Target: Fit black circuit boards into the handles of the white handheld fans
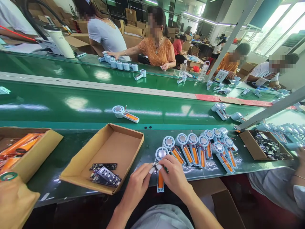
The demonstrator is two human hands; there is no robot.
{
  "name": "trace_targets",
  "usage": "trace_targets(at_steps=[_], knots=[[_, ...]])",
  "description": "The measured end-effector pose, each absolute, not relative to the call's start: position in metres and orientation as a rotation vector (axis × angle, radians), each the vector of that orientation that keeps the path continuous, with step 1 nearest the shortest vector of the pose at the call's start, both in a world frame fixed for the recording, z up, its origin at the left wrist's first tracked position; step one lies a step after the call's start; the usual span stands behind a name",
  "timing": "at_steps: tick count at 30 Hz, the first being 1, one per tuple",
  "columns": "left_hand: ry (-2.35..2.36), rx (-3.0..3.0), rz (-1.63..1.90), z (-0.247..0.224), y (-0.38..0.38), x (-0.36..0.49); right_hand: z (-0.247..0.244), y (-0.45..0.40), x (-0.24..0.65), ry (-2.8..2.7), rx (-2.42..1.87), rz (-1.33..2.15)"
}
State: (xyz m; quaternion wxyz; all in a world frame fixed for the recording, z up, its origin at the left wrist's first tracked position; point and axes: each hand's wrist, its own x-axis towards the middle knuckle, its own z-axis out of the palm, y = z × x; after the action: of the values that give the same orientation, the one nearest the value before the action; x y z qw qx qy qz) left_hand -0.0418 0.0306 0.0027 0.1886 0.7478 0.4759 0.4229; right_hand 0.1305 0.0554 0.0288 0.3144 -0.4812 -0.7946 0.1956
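Both my hands meet over a light-blue fan unit (162,154) at the table's front edge. Its round head shows above my fingers, and its handle with an orange battery (160,180) hangs below them. My left hand (140,176) is closed, fingertips pinched at the top of the handle. My right hand (173,171) is closed too, its thumb and fingers on a small dark part beside my left fingertips; that part is mostly hidden. Just right of them lie several similar fan units (182,140) with orange batteries and red wires.
An open cardboard box (119,136) with several circuit boards (107,176) stands left of my hands. Farther left is a box of orange batteries (23,146), near another person's hand (17,197). A board box (267,149) stands right. One fan unit (118,111) lies on the green conveyor (71,101).
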Motion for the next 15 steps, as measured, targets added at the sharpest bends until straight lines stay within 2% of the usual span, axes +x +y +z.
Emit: trace_targets(at_steps=[15], knots=[[1.240,1.992,0.958,0.008,0.038,-0.052,0.023,0.067,0.144,-2.012,-0.985,0.766]])
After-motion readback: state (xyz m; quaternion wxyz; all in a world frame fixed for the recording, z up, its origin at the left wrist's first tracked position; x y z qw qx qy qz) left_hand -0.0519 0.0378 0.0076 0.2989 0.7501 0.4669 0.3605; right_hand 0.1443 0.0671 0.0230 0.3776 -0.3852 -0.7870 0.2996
